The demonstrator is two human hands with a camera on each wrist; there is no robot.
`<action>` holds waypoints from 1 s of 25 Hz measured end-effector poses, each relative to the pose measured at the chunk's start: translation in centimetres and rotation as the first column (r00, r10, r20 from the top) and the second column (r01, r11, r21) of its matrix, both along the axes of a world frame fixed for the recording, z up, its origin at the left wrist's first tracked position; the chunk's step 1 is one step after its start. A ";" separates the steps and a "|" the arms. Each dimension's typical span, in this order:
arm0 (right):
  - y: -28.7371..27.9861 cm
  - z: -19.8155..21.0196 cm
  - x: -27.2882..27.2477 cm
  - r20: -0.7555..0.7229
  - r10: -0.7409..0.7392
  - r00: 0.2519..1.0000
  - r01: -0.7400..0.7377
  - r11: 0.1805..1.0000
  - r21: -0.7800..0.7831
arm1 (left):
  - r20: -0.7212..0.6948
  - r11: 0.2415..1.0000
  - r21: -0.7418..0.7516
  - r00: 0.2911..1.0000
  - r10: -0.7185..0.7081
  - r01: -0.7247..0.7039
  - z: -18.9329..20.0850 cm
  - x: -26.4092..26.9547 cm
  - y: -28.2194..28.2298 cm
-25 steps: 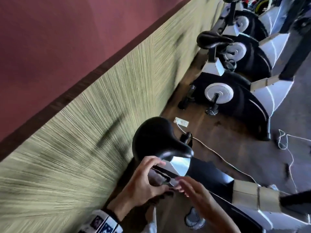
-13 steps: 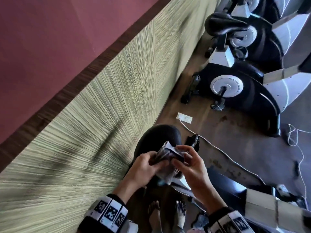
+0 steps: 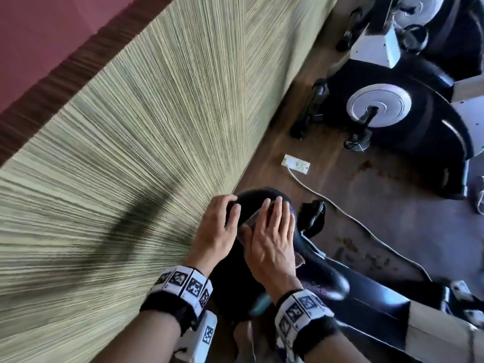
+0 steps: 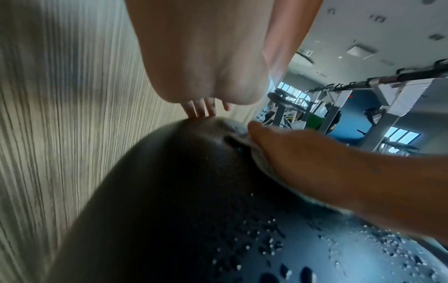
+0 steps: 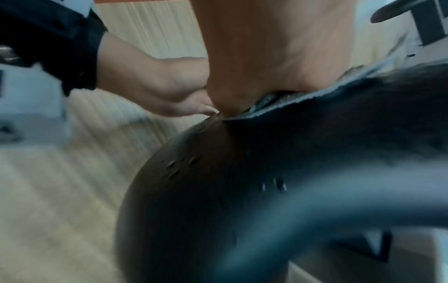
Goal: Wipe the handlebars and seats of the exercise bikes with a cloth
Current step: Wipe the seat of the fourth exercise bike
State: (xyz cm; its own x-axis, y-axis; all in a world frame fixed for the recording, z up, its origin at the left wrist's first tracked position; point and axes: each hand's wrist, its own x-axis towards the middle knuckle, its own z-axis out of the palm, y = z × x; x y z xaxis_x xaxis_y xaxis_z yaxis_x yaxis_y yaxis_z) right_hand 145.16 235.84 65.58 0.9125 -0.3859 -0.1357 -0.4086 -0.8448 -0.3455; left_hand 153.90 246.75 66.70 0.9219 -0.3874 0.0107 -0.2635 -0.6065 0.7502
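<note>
At lower centre of the head view, the right hand (image 3: 271,241) lay flat, fingers straight, pressing the cloth (image 4: 244,134) onto the black seat (image 3: 251,203); the left hand (image 3: 218,229) rested open beside it.

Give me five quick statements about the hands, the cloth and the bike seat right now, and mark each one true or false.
1. The right hand presses the cloth flat on the black seat. True.
2. The left hand holds a spray bottle. False: it rests with straight fingers on the seat, holding nothing.
3. Water droplets sit on the seat. True, seen in the left wrist view.
4. The seat stands beside a striped green wall. True.
5. A white cable lies across the seat. False: it runs along the floor from a white socket.
</note>
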 end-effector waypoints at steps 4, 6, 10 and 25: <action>-2.9 0.1 4.9 -0.168 -0.108 0.980 0.129 0.985 0.116 | -0.031 0.998 0.016 0.998 0.058 -0.058 -2.0 0.0 -1.4; -3.5 0.5 3.6 -0.162 -0.147 0.976 0.169 0.977 0.133 | 0.024 0.996 0.072 0.999 0.041 -0.043 -2.2 -0.4 -1.3; -3.3 1.9 -3.5 -0.220 -0.202 0.954 0.214 0.976 0.033 | 0.069 0.991 0.128 0.997 0.035 -0.044 -2.4 -0.7 -1.6; -4.6 0.0 1.8 -0.185 -0.241 0.953 0.276 0.942 0.194 | 0.213 0.965 0.259 0.977 -0.004 -0.052 -2.8 -0.7 -2.0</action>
